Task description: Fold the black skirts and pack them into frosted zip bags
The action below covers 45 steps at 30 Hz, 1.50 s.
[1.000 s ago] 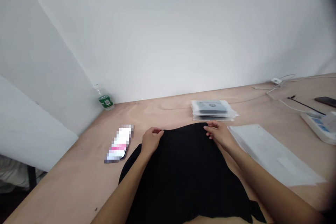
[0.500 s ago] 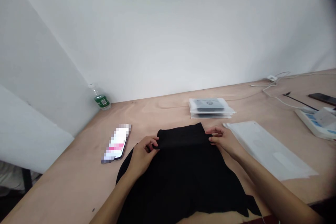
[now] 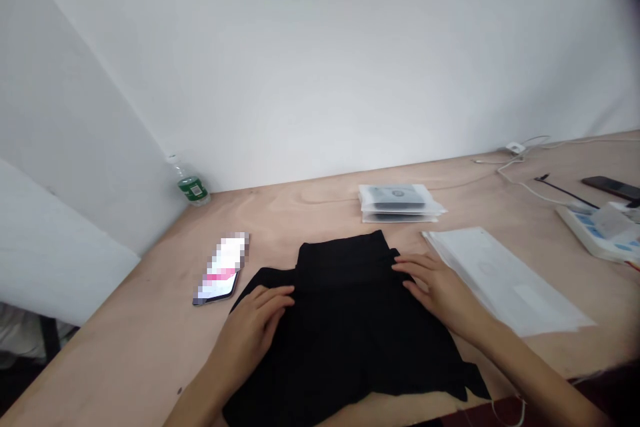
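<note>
A black garment (image 3: pixel 350 320) lies spread on the wooden table (image 3: pixel 150 340), its narrow top edge pointing away from me. My left hand (image 3: pixel 250 333) rests flat on the garment's left side, fingers stretched out. My right hand (image 3: pixel 437 287) lies flat on its right side near the top corner, fingers also extended. Neither hand grips anything.
A phone (image 3: pixel 220 270) lies left of the garment. A green-labelled bottle (image 3: pixel 189 185) stands in the far corner. A stack of clear packets (image 3: pixel 397 202) sits behind; flat white bags (image 3: pixel 500 280) lie to the right. Cables (image 3: pixel 525 177), a power strip (image 3: pixel 597 230) and another phone (image 3: pixel 610 187) are far right.
Both hands let go of the garment's top edge and slid back toward me, now lying flat on the cloth. The garment has settled flatter on the table.
</note>
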Motion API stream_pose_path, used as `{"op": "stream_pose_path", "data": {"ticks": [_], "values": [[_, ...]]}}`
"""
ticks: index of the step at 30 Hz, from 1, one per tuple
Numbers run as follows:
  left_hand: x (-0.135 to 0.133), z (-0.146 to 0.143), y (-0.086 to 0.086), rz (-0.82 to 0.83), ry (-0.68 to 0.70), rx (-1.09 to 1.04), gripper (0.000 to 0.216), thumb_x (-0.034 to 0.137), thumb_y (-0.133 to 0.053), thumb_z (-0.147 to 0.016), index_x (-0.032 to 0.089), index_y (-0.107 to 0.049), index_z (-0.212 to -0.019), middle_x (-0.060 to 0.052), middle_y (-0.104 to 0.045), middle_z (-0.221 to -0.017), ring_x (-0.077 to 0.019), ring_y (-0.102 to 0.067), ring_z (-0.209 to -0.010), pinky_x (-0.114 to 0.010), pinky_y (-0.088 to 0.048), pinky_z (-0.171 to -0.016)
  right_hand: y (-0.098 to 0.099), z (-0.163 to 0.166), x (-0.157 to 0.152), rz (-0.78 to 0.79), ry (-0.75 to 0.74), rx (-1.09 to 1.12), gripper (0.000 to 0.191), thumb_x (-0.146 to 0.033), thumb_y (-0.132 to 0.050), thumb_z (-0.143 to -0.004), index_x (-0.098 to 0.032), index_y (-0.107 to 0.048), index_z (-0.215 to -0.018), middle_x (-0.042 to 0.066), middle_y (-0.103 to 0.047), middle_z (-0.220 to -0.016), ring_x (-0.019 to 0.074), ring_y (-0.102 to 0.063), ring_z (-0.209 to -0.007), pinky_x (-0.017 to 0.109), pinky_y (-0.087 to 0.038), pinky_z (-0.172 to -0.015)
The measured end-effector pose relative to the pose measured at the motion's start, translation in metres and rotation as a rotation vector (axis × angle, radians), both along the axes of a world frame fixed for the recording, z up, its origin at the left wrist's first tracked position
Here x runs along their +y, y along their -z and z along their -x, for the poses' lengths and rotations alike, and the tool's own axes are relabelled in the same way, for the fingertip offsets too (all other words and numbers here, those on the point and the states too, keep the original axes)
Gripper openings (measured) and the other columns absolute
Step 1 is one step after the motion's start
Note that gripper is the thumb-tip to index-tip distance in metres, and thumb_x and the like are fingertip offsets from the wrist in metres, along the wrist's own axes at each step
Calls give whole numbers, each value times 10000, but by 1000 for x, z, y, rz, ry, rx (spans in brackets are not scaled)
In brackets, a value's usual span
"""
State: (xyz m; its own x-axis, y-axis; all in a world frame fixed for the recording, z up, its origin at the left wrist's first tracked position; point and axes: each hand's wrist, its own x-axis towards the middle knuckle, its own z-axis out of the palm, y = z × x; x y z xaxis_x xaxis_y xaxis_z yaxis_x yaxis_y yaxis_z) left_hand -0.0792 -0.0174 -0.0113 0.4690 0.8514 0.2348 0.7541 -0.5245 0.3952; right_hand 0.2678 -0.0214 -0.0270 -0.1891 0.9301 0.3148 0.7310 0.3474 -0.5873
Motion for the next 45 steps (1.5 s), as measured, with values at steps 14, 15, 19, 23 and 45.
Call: {"op": "stream_pose_path", "data": {"ticks": [14, 15, 19, 23, 45], "values": [[-65, 63, 1, 187, 23, 114, 132, 249, -548, -752, 322, -655, -724, 4, -611, -1158, -264, -430, -1208, -443, -457, -911, -15, -16, -75, 226, -221, -143, 190, -83, -479, -704, -255, -542, -752, 34, -601, -974, 202, -568, -890, 345, -471, -754], [-62, 61, -3, 202, 9, 60, 115, 259, -553, -752, 316, -651, -728, -6, -618, -1141, -263, -446, -1194, -436, -457, -913, -17, -15, -70, 247, -193, -78, 166, -96, -483, -709, -251, -532, -747, 32, -605, -958, 201, -569, -876, 342, -466, -751], [-39, 52, -15, 260, -208, -245, 141, 369, -513, -796, 275, -618, -815, -34, -646, -1040, -248, -541, -1081, -419, -438, -925, -14, -11, -41, 296, 58, 216, 90, -249, -463, -796, -230, -530, -740, 16, -607, -807, 174, -564, -714, 296, -448, -626], [-23, 44, -11, 234, -474, -274, 336, 469, -473, -811, 264, -541, -1068, -38, -633, -1017, -243, -573, -1007, -367, -477, -816, 6, -7, -23, 286, 202, 416, 191, -396, -507, -796, -232, -543, -885, -4, -588, -716, 173, -567, -679, 286, -435, -592], [-45, 50, 9, 73, -820, -203, 477, 597, -427, -760, 230, -556, -1035, -63, -649, -979, -263, -619, -859, -382, -503, -699, 2, 40, -34, -290, 174, -134, 178, -223, -485, -840, -241, -549, -1005, 72, -593, -959, 228, -544, -910, 391, -437, -804]]}}
